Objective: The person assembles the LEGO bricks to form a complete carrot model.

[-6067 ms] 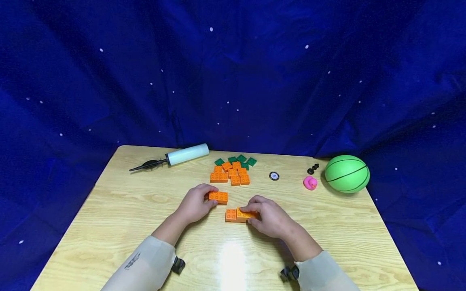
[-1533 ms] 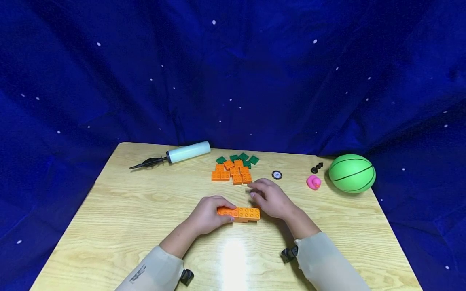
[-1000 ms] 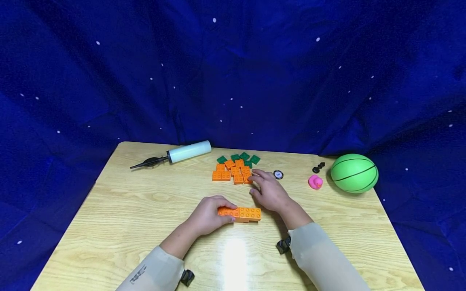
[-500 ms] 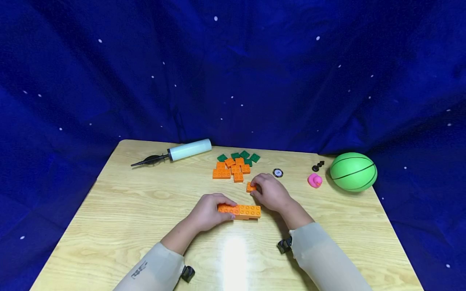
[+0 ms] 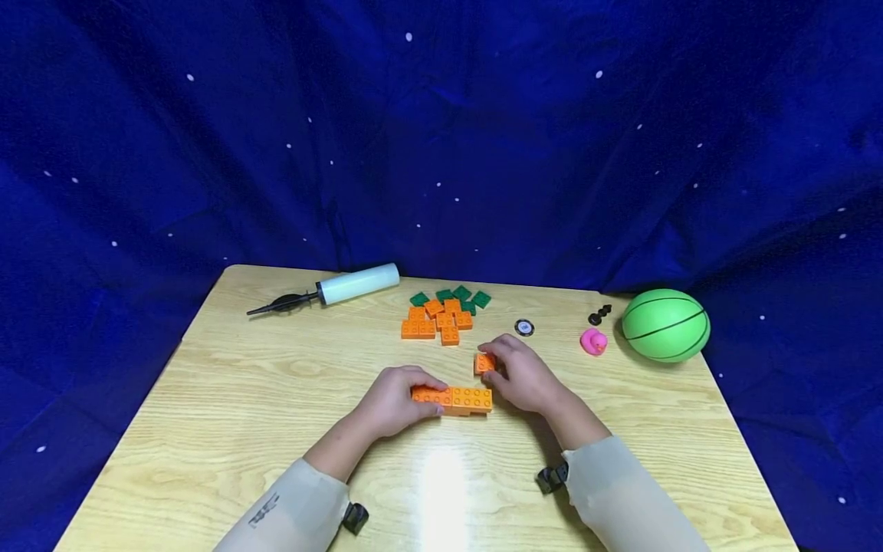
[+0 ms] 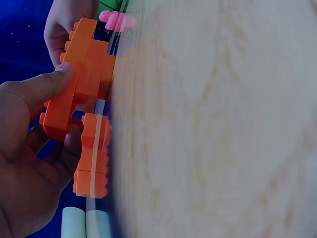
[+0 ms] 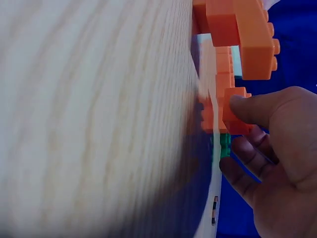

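Note:
My left hand (image 5: 396, 402) grips the left end of a joined orange toy brick assembly (image 5: 472, 399), thumb on the near side and fingers on the far side. In the left wrist view this assembly (image 6: 91, 67) shows two long bricks end to end on top, with stepped bricks beneath. Between thumb and fingers, my right hand (image 5: 527, 376) pinches a small square orange brick (image 5: 483, 363), just beyond the assembly's right end. The right wrist view shows the thumb over one face of that small brick (image 7: 234, 123).
Several loose orange bricks (image 5: 418, 330) lie at the back middle, with several flat green bricks (image 5: 481, 299) behind them. A hand pump (image 5: 359, 284) lies back left. To the right are a poker chip (image 5: 524, 327), a pink duck (image 5: 593, 342), a small black object (image 5: 599, 315) and a green ball (image 5: 665, 326).
The left hand's long brick now sits on the assembly. My right hand let go of the assembly, reached to the pile, took a small orange brick and drew it nearer.

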Demonstrator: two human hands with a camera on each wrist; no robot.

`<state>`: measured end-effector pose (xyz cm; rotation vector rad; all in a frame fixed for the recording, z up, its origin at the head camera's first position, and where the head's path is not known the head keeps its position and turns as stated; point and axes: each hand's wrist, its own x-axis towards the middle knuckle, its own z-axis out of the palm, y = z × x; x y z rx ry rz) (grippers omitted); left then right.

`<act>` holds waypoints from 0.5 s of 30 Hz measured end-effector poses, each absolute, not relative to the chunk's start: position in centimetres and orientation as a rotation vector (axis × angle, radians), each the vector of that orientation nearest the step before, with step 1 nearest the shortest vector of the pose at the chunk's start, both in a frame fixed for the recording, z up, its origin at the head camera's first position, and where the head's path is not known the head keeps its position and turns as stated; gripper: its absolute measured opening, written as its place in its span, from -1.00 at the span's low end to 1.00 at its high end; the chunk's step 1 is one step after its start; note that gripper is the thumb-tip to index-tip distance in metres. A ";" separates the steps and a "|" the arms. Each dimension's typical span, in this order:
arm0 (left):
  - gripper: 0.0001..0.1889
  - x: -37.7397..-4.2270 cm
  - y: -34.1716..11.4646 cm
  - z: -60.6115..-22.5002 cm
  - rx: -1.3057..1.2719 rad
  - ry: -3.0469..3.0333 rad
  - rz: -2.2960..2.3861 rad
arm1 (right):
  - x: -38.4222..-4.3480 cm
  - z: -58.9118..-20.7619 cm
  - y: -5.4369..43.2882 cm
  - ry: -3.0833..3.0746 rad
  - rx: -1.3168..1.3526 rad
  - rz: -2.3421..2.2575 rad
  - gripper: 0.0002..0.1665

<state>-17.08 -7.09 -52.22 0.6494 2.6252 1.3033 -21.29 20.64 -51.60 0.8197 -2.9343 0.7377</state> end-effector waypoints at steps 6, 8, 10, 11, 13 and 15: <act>-0.71 -17.2 -7.1 -52.3 0.644 2.634 1.305 | -20.3 -51.1 20.6 -2.925 0.800 0.806 -0.56; -0.71 -17.2 -7.1 -52.3 0.642 2.636 1.307 | -19.9 -50.8 20.6 -2.923 0.787 0.841 -0.58; -0.71 -17.2 -7.1 -52.3 0.637 2.637 1.308 | -19.5 -50.6 20.5 -2.928 0.769 0.873 -0.60; -0.71 -17.1 -7.1 -52.3 0.634 2.638 1.306 | -19.3 -50.4 20.5 -2.929 0.761 0.888 -0.61; -0.71 -17.1 -7.1 -52.3 0.631 2.637 1.306 | -19.0 -50.1 20.5 -2.925 0.758 0.920 -0.63; -0.71 -17.1 -7.0 -52.2 0.630 2.635 1.306 | -18.6 -49.8 20.5 -2.917 0.763 0.944 -0.63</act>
